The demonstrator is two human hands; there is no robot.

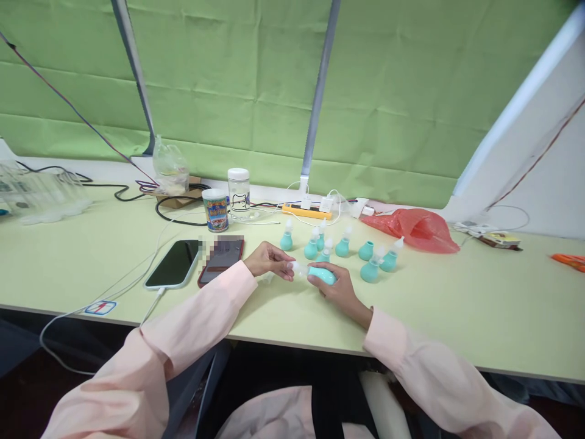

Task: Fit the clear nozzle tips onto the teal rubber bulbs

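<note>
My right hand (340,289) is wrapped round a teal squeeze bulb (322,275) that lies sideways, like that of a nasal aspirator. A clear nozzle (299,269) extends from the bulb's left end, and my left hand (269,261) pinches its tip. Whether the nozzle is fully seated in the bulb I cannot tell. Just beyond my hands stand several teal bulbs with clear nozzles, such as one aspirator (286,239) at the left and another (370,269) at the right. Among them is a bare teal bulb (366,250) with an open neck. A small clear piece (267,278) lies beneath my left wrist.
Left of my hands lie two phones (176,263), one with a charging cable. A noodle cup (216,210) and a lidded jar (239,195) stand behind them. At the back are an orange power strip (306,211) and a red plastic bag (415,228).
</note>
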